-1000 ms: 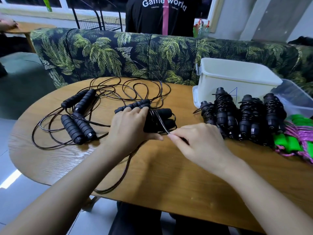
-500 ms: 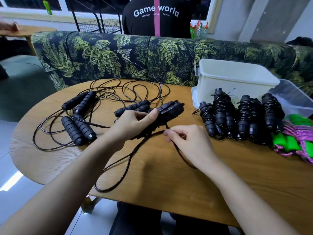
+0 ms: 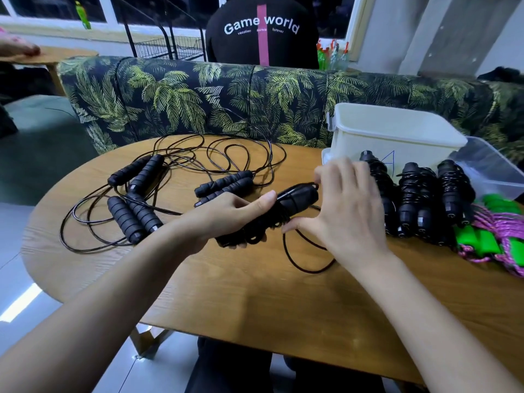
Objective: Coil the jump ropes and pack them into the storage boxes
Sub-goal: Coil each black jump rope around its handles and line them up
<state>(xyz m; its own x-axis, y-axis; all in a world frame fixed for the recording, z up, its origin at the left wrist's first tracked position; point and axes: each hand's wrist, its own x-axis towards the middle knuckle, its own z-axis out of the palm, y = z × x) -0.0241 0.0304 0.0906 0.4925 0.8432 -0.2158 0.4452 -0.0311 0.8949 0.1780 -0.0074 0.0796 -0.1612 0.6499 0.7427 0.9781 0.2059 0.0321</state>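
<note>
Black rope (image 3: 295,198) in my grip. 10 o'clock: loose ropes (image 3: 133,191), all black. 3 o'clock: coiled bundles (image 3: 414,199), black; past them green handles (image 3: 490,242) with pink-purple cord (image 3: 494,222). 1 o'clock: white box (image 3: 397,131), blue mark (image 3: 392,160). Surface (image 3: 255,293): tan wood grain. 12 o'clock: sofa (image 3: 175,95), dark, green palm-leaf print.

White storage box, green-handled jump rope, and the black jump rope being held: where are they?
white storage box (image 3: 419,156): head view, front wall.
green-handled jump rope (image 3: 482,243): head view, green handle.
held black jump rope (image 3: 297,195): head view, paired handles.

Palm-print sofa (image 3: 198,100) behind oval wooden table (image 3: 255,293)
</note>
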